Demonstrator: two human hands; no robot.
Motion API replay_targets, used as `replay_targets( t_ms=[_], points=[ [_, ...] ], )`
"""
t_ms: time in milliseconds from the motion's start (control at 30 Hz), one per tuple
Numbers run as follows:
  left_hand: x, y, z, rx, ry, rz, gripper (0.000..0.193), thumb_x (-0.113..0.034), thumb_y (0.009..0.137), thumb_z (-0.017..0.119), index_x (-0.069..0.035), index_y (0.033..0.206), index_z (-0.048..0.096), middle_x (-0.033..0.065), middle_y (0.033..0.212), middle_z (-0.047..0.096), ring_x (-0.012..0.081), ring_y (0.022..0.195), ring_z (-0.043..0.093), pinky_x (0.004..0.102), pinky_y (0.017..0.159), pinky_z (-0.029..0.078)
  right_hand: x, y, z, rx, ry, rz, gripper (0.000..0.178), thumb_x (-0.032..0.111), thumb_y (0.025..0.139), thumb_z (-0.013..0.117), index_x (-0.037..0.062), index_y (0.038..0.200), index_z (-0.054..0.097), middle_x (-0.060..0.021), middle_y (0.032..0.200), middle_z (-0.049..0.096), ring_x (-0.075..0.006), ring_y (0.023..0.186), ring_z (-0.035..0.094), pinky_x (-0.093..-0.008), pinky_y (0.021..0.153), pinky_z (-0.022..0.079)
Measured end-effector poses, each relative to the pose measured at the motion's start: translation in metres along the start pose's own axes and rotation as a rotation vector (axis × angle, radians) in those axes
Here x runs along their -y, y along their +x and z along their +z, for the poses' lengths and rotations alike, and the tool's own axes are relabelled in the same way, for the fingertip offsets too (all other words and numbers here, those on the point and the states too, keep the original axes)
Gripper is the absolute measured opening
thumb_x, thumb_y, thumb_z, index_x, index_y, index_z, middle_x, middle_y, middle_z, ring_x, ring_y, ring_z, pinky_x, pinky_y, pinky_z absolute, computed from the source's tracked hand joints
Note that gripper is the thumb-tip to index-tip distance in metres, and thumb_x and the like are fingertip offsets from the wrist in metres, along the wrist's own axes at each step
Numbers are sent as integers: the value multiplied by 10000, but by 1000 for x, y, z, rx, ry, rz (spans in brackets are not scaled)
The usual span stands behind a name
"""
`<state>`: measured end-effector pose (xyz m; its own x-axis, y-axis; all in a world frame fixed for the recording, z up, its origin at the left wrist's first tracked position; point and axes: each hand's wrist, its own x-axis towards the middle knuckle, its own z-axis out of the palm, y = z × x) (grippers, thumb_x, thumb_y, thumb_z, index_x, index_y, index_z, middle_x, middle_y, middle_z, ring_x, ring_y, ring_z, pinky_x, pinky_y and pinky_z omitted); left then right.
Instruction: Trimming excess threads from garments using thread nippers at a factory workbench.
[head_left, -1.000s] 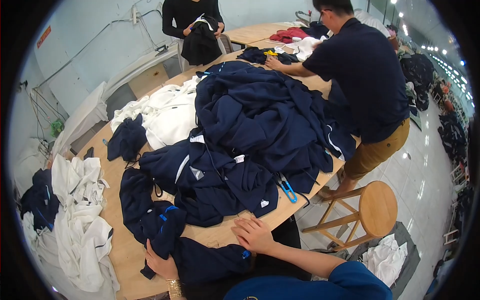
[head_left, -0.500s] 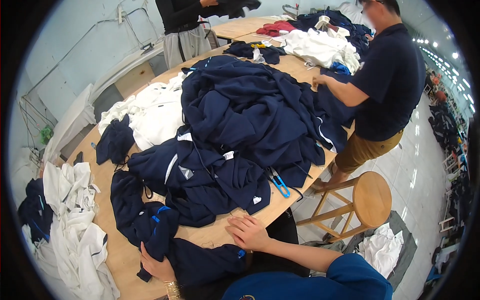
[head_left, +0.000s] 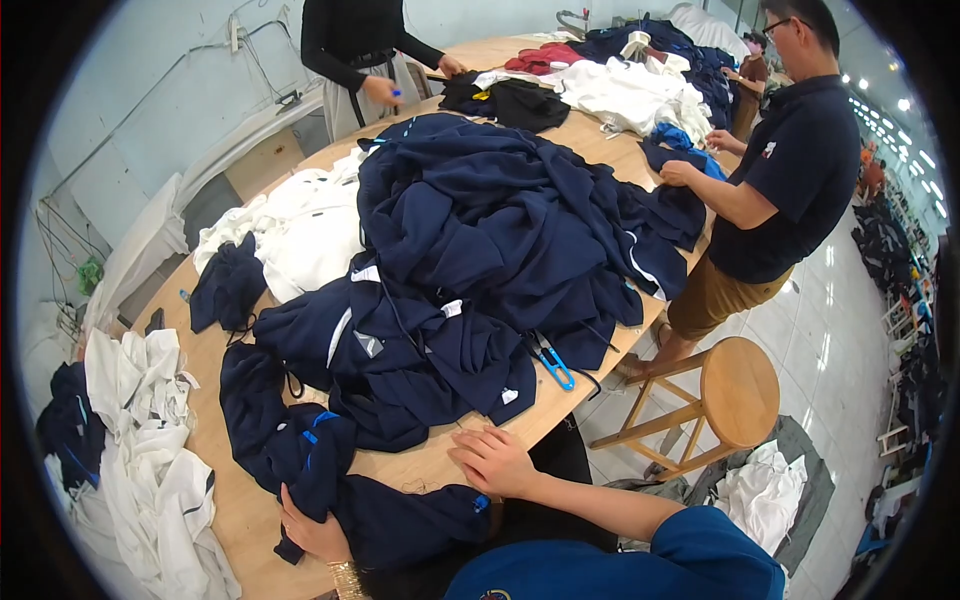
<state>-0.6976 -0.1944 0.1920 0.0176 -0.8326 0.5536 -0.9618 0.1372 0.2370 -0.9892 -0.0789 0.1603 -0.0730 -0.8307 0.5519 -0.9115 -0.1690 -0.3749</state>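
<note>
Close to me on the table lies a navy garment (head_left: pixel 400 520) with bright blue trim, its near end hanging toward my lap. My left hand (head_left: pixel 316 528) grips this garment's left edge, some fingers hidden by the cloth. Resting on the bare wood near the table's front edge is my right hand (head_left: pixel 493 462), fingers extended and nothing held. Blue-handled thread snips (head_left: pixel 553 364) lie beyond it, beside a large heap of navy garments (head_left: pixel 490 220) with white labels and drawcords.
White garments (head_left: pixel 150 450) are piled at the left, with more white cloth (head_left: pixel 310 230) behind. A wooden stool (head_left: pixel 738 392) stands at the right. One co-worker (head_left: pixel 800 170) handles dark cloth at the right; another (head_left: pixel 355 60) stands at the far side near black garments (head_left: pixel 525 104).
The far co-worker has lowered a black garment onto the table. The co-worker at the right has become more upright, hands shifted farther back. My hands stay almost still.
</note>
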Motion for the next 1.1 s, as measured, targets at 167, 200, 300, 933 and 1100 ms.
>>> replay_targets(
  t_ms=[167,200,300,933,1100],
  points=[
    [4,3,-2,82,-46,-8,827,-1,606,631,-158,1379,384,169,1201,507,377,1058,509,427,921,377,0,0,0,14,0,4,272,186,784,604,127,1050,596,-64,1171,586,-198,1094,549,-375,957,398],
    [7,4,-6,168,-78,-28,843,-29,611,646,-149,1395,361,174,1245,488,371,1110,495,422,959,367,0,0,-1,21,3,5,272,186,788,601,126,1053,594,-65,1176,583,-198,1099,545,-376,959,395],
    [36,27,-23,474,-573,46,915,-81,613,711,-107,1429,297,200,1336,429,362,1231,428,416,1047,316,1,0,-2,31,8,14,268,183,794,596,123,1055,592,-65,1182,578,-197,1104,541,-379,959,395],
    [-1,29,-68,239,-505,-46,449,-22,668,645,60,1104,576,194,1220,555,324,1121,536,378,975,388,56,2,-5,301,267,-3,608,321,776,671,67,1280,445,-128,1308,430,-295,1235,391,-414,1041,283],
    [58,23,-61,229,-580,-132,481,-16,773,608,51,1239,512,157,1197,570,270,1099,550,368,950,420,60,9,21,352,142,-100,458,280,790,655,52,1160,510,-110,1176,507,-278,1144,448,-407,1007,320]
  ],
)
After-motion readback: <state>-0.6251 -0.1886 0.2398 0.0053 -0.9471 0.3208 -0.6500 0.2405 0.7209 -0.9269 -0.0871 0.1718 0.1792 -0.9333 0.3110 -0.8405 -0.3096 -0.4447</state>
